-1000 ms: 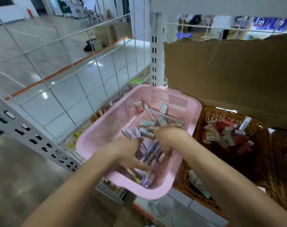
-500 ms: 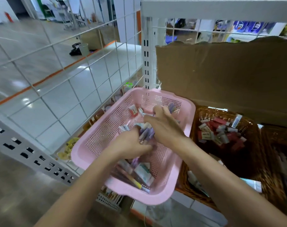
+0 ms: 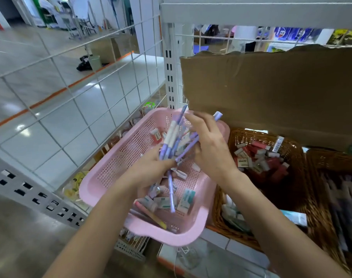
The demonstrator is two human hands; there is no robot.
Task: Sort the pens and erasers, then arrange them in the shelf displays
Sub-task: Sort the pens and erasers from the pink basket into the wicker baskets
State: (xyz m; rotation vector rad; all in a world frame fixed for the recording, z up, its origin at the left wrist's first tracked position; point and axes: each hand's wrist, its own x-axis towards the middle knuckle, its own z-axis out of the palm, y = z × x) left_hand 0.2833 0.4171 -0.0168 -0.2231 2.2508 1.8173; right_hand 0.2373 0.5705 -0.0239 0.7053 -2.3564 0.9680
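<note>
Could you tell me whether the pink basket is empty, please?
Not empty: erasers and a pink pen lie in the pink basket, under the purple pens in the left hand and right hand.

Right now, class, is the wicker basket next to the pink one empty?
No: the wicker basket holds a heap of red and white erasers.

Pink basket, dotted all over with tiny holes. Lilac-and-white pens, teal-and-white erasers. Brown woven wicker basket, red-and-white erasers. Plain brown cardboard.
</note>
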